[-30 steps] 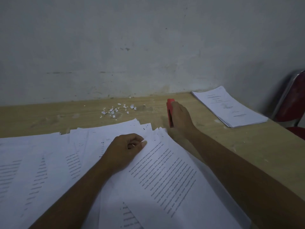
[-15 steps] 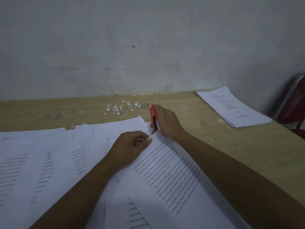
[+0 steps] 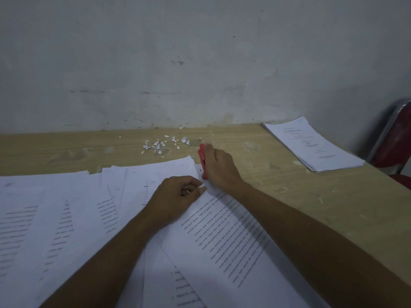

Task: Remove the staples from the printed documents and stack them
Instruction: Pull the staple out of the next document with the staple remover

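Printed documents (image 3: 224,238) lie fanned across the near part of the wooden table (image 3: 278,181). My right hand (image 3: 219,166) grips a red staple remover (image 3: 202,161) at the top corner of the uppermost tilted document. My left hand (image 3: 175,197) rests on that same document just below the corner, fingers curled, thumb and forefinger pinching the paper's edge. A neat stack of documents (image 3: 311,144) lies at the table's far right corner.
Small torn paper scraps (image 3: 164,143) are scattered on the table near the grey wall (image 3: 200,63). More loose printed sheets (image 3: 44,218) cover the table's left side. A red chair (image 3: 398,141) stands beyond the table's right edge.
My right hand has carried the red staple remover leftward and nearer, from the bare table to the document's top corner. My left hand has stayed on the paper.
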Demonstrator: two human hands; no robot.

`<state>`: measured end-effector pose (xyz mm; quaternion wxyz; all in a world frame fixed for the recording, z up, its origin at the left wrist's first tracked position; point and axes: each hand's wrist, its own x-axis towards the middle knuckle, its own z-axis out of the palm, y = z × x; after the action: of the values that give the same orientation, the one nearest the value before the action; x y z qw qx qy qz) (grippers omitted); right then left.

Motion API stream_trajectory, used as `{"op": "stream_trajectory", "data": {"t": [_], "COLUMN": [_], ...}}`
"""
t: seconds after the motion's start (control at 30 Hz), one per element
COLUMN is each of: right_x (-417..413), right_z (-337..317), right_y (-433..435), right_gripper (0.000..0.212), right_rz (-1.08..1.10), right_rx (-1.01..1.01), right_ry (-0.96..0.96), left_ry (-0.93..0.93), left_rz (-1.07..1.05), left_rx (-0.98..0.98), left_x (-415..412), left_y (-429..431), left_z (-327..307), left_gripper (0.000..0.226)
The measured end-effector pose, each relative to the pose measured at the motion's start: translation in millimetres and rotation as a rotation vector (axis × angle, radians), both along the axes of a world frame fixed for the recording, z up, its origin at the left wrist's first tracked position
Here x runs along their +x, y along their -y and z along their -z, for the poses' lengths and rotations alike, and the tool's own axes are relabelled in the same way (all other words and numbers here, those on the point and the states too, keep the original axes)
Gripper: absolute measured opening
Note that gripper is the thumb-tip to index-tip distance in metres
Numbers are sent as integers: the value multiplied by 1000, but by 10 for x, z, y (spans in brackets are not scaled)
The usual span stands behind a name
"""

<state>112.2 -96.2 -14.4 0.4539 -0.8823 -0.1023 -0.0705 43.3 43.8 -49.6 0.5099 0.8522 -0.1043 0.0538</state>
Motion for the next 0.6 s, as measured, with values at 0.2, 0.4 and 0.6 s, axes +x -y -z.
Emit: {"op": "stream_trajectory", "data": {"t": [0.2,0.4,0.6], "right_x": [-25,2,105], "right_z": [54,72,-91], "right_y": [-42,-14,190], "right_gripper": [68,60,41], "right_rz": [23,6,14], "right_rx": [-4,15,66], "right_ry": [60,15,10], "left_ry": [-13,-14,-20], "left_rz": [13,10,-23], "left_rx": [2,-4,-8], "left_x": [12,3,-4], "left_y": [-14,-15,5], "left_z": [11,9,0], "left_gripper": [16,13,5]}}
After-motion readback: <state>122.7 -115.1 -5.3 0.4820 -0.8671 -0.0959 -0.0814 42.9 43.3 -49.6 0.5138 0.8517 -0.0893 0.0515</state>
